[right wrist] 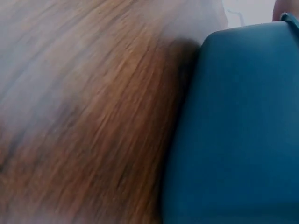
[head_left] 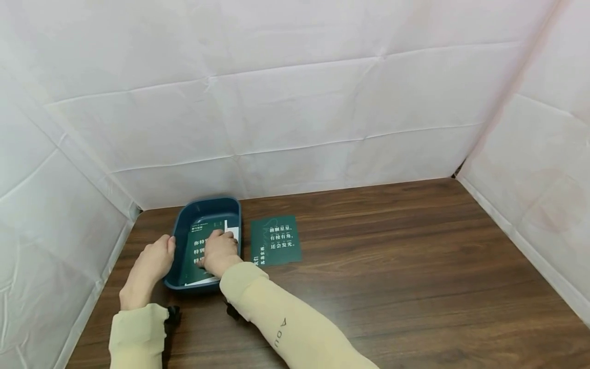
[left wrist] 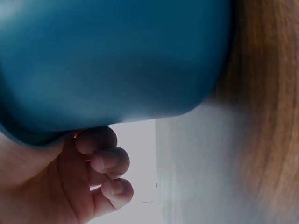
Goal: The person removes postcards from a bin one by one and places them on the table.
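Clamps fingers (left wrist: 110, 161) of left hand (head_left: 149, 262) on blue tray (head_left: 212, 207) at nine o'clock; lays right hand (head_left: 222, 254) over cards (head_left: 197, 236) inside, cannot tell whether pinching; has green sheet (head_left: 275, 240) beside at three o'clock.
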Motion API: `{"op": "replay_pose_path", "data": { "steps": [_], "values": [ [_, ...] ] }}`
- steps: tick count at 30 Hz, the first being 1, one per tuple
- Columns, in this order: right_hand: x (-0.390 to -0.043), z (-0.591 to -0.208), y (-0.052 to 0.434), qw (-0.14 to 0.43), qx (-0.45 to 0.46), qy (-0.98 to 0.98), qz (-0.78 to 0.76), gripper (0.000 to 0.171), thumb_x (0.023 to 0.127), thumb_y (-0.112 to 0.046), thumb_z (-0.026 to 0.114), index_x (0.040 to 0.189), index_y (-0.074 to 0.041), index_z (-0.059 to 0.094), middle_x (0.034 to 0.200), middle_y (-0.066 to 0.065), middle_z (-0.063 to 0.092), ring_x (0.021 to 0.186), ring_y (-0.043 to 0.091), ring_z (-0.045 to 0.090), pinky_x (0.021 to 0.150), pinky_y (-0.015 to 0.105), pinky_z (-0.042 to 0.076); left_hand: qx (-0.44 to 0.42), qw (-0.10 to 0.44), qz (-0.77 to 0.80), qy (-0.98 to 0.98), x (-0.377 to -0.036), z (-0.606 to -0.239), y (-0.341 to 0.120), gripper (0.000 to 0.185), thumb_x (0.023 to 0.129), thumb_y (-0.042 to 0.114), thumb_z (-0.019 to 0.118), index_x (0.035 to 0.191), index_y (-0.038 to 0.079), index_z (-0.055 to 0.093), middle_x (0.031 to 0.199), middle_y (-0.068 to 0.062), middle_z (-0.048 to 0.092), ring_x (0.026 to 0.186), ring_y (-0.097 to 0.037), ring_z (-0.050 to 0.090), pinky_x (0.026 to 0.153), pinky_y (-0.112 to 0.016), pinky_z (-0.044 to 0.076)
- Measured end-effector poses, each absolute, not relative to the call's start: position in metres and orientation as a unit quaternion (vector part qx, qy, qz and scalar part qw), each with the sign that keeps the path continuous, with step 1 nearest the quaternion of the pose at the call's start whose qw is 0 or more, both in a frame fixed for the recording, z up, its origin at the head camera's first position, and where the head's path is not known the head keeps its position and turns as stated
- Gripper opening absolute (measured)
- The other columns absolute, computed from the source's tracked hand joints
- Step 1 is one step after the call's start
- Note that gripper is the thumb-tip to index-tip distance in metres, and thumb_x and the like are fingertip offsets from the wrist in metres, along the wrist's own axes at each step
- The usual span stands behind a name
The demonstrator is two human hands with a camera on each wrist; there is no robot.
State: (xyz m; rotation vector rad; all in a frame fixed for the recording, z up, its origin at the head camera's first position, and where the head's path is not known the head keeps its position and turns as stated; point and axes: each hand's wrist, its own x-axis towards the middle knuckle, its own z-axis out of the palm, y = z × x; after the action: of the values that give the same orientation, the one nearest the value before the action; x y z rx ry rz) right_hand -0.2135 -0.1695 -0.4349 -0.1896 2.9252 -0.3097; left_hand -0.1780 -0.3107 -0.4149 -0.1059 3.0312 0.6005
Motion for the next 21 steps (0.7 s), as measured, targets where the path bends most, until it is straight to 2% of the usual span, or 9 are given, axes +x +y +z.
{"op": "replay_pose_path", "data": {
  "steps": [7, 14, 17, 21],
  "values": [
    [-0.2160, -0.4352, -0.1680, 0.118, -0.042, 0.975, -0.182, 0.092, 0.071, -0.056, 0.082, 0.136, -0.007, 0.040, 0.113, 0.016, 0.056, 0.094, 0.024, 0.061, 0.078, 0.030, 0.052, -0.042, 0.033, 0.196, 0.979, -0.1782, -0.4167, -0.3105, 0.042, 0.108, 0.022, 0.023, 0.110, -0.011, 0.049, 0.104, -0.038, 0.057, 0.095, -0.053, 0.058, 0.077, -0.060, 0.046],
    [-0.2206, -0.4358, -0.1671, 0.123, -0.039, 0.976, -0.176, 0.091, 0.070, -0.055, 0.083, 0.135, -0.005, 0.043, 0.113, 0.016, 0.054, 0.080, 0.021, 0.062, 0.068, 0.028, 0.053, -0.045, 0.039, 0.200, 0.978, -0.1797, -0.4185, -0.3100, 0.043, 0.108, 0.024, 0.022, 0.110, -0.010, 0.049, 0.103, -0.037, 0.058, 0.095, -0.052, 0.058, 0.076, -0.059, 0.045],
    [-0.2222, -0.4332, -0.1662, 0.130, -0.041, 0.972, -0.191, 0.091, 0.071, -0.051, 0.084, 0.137, -0.005, 0.042, 0.117, 0.017, 0.053, 0.082, 0.021, 0.063, 0.068, 0.029, 0.054, -0.043, 0.038, 0.197, 0.979, -0.1809, -0.4178, -0.3113, 0.043, 0.108, 0.024, 0.022, 0.109, -0.010, 0.049, 0.102, -0.036, 0.058, 0.095, -0.052, 0.058, 0.076, -0.059, 0.045],
    [-0.2216, -0.4299, -0.1640, 0.139, -0.045, 0.964, -0.220, 0.082, 0.073, -0.041, 0.086, 0.134, -0.005, 0.045, 0.118, 0.018, 0.052, 0.086, 0.024, 0.063, 0.070, 0.031, 0.053, -0.043, 0.040, 0.196, 0.979, -0.1811, -0.4177, -0.3122, 0.044, 0.108, 0.024, 0.021, 0.110, -0.010, 0.049, 0.102, -0.036, 0.058, 0.095, -0.052, 0.058, 0.077, -0.059, 0.045]
  ]
}}
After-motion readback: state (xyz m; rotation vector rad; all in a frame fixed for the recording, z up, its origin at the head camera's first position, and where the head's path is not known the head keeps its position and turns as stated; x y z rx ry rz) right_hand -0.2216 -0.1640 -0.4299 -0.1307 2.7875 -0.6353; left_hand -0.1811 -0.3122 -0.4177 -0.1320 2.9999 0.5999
